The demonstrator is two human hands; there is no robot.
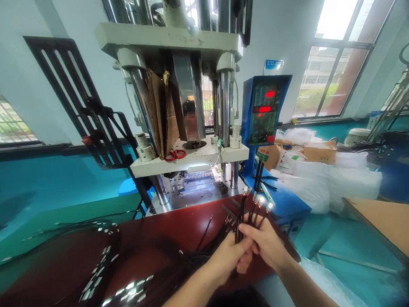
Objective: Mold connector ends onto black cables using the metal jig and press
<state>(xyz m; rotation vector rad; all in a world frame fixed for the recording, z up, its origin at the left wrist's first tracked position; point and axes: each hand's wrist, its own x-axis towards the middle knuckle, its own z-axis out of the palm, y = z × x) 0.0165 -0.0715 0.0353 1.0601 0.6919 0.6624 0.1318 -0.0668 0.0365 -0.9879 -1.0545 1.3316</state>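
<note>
- Item: cables, a small bunch, black and thin, each ending in bright metal tips. The tips fan upward, slightly apart, at uneven heights.
- Location: in front of the moulding press, just right of its lit lower plate, above the near edge of the red-brown counter.
- Left hand: closed round the bunch low down, thumb on top.
- Right hand: fingers pinched on the same bunch, touching the left hand.
- Handling, as judged: firm grip below, tips levelled one by one with the right fingers. Strands parallel, none crossed, clear of the loose heap in front and to the left of the press.
- Nearby: red scissors on the press table, blue control box right of the press.
</note>
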